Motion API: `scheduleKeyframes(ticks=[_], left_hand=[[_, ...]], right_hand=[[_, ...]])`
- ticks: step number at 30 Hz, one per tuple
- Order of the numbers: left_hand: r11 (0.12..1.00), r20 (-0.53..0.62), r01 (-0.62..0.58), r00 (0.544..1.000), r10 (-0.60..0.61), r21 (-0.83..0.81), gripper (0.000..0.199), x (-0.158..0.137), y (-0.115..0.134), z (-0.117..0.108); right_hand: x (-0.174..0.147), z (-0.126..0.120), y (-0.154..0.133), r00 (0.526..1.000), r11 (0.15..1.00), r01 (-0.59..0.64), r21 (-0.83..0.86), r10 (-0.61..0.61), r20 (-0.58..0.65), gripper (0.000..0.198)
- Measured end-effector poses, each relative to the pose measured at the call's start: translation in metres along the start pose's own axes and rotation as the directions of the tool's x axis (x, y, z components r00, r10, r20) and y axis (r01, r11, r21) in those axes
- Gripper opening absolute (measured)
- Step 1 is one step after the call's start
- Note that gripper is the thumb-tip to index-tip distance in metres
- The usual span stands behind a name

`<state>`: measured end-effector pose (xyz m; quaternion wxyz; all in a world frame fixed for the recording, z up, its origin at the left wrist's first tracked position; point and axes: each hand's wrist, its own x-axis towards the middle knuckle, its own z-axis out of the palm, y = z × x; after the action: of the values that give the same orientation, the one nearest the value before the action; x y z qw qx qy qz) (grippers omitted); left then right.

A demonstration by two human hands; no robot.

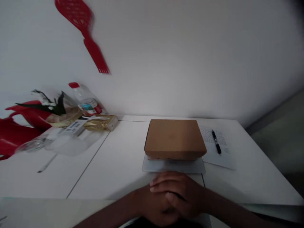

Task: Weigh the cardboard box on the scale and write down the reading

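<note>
Cardboard box (175,138), plain brown and matte with a flat lid, sits on a thin pale grey slab (173,166) on the white table (114,164), straight ahead of our hands and just beyond them. Its long axis runs across us, left to right. Our right hand (177,190) lies folded over our left hand (152,205), fingers curled and holding nothing, resting on the table edge just short of the slab. The right hand, on top, is slightly nearer the box.

Right of the box lies a printed paper sheet (217,148) with a black pen (216,142) on it, pointing away from us. Far left of the box we see a glossy gold packet (101,123), a clear plastic bottle with a red cap (84,98), a soft clear container (68,144) and red wrapping (14,129). On the wall above hangs a red perforated swatter (82,28).
</note>
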<state>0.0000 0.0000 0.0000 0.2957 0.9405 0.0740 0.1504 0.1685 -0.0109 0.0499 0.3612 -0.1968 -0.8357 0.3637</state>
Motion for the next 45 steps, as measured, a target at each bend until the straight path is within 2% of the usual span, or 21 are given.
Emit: scheduleKeyframes(ticks=[3,5,7,9,10,11,13,15,16,17,18,20,22,24,26,30,34,45], left_hand=[[0.997,-0.162,0.009,0.987,0.003,0.076,0.016,-0.003,0.01,-0.021],[0.994,-0.318,-0.018,0.947,0.053,0.11,0.014,-0.003,0.016,-0.035],[0.987,-0.488,-0.061,0.864,0.127,0.148,0.015,-0.004,0.019,-0.048],[0.966,-0.592,-0.093,0.774,0.223,0.242,0.024,-0.006,0.016,-0.057],[0.955,-0.644,-0.091,0.72,0.259,0.283,0.03,-0.008,0.012,-0.06],[0.951,-0.718,-0.057,0.643,0.268,0.304,0.032,-0.01,0.007,-0.061],[0.947,-0.868,0.108,0.443,0.226,0.301,0.031,-0.014,-0.008,-0.06],[0.959,-0.948,0.218,0.298,0.111,0.18,0.029,-0.015,-0.025,-0.057],[0.967,-0.966,0.236,0.254,0.04,0.102,0.03,-0.015,-0.034,-0.055],[0.973,-0.972,0.23,0.232,-0.038,0.017,0.033,-0.015,-0.042,-0.053],[0.977,-0.97,0.202,0.218,-0.111,-0.066,0.037,-0.014,-0.049,-0.051],[0.958,-0.939,0.135,0.205,-0.276,-0.252,0.045,-0.012,-0.059,-0.048],[0.909,-0.883,0.096,0.214,-0.417,-0.406,0.053,-0.012,-0.063,-0.046],[0.87,-0.834,0.116,0.25,-0.492,-0.479,0.06,-0.012,-0.063,-0.044],[0.866,-0.811,0.17,0.304,-0.5,-0.47,0.065,-0.014,-0.061,-0.042],[0.892,-0.8,0.238,0.397,-0.45,-0.384,0.071,-0.016,-0.062,-0.037],[0.902,-0.78,0.232,0.453,-0.431,-0.364,0.069,-0.016,-0.065,-0.034],[0.89,-0.764,0.239,0.458,-0.455,-0.387,0.064,-0.016,-0.061,-0.034]], right_hand=[[0.002,-0.003,-0.005,0.995,0.989,0.084,-0.12,-0.091,-0.051,0.041],[0.001,-0.006,-0.006,0.986,0.977,0.121,-0.178,-0.139,-0.094,0.042],[-0.002,-0.011,-0.004,0.973,0.955,0.153,-0.253,-0.19,-0.131,0.046],[-0.006,-0.02,0.001,0.943,0.909,0.181,-0.375,-0.268,-0.195,0.05],[-0.007,-0.025,0.005,0.908,0.869,0.195,-0.454,-0.335,-0.252,0.051],[-0.009,-0.031,0.01,0.849,0.838,0.175,-0.517,-0.394,-0.351,0.05],[-0.014,-0.044,0.02,0.687,0.791,0.08,-0.607,-0.485,-0.541,0.046],[-0.019,-0.054,0.032,0.528,0.785,-0.031,-0.618,-0.512,-0.677,0.041],[-0.021,-0.057,0.038,0.473,0.807,-0.083,-0.584,-0.484,-0.736,0.04],[-0.024,-0.059,0.044,0.433,0.841,-0.12,-0.527,-0.433,-0.79,0.04],[-0.027,-0.06,0.051,0.414,0.873,-0.155,-0.462,-0.367,-0.833,0.04],[-0.035,-0.058,0.065,0.409,0.927,-0.208,-0.312,-0.207,-0.889,0.043],[-0.042,-0.053,0.078,0.405,0.963,-0.237,-0.126,-0.02,-0.914,0.049],[-0.047,-0.047,0.088,0.406,0.97,-0.243,0.029,0.129,-0.905,0.058],[-0.051,-0.044,0.091,0.44,0.961,-0.266,0.076,0.191,-0.877,0.064],[-0.05,-0.041,0.086,0.512,0.921,-0.385,-0.05,0.169,-0.842,0.062],[-0.049,-0.041,0.082,0.509,0.873,-0.469,-0.133,0.144,-0.848,0.061],[-0.052,-0.041,0.082,0.518,0.837,-0.502,-0.219,0.089,-0.851,0.053]])
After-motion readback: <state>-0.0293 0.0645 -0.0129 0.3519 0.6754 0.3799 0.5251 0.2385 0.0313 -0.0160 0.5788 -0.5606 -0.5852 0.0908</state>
